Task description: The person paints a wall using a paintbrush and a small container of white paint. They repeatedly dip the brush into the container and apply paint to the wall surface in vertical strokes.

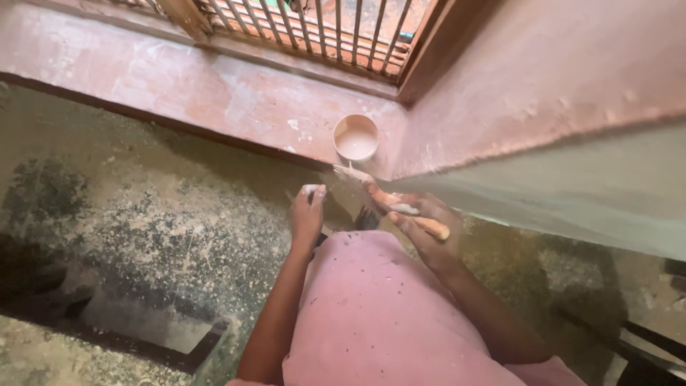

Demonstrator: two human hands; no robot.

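Observation:
My right hand (423,227) grips the wooden handle of a paintbrush (391,201), whose paint-soaked bristles point up and left toward a small round bowl of pale pinkish paint (356,137) on the window ledge. My left hand (307,212) hangs just left of the brush, fingers curled, with wet paint on the fingertips; it holds nothing that I can see. A pink garment (371,314) over my body fills the lower middle.
A pink-painted ledge (179,86) runs under a barred window (314,28). A pink wall (543,78) rises at right above a paler band. The speckled, paint-spattered floor (143,221) lies below, with a dark frame (207,343) at lower left.

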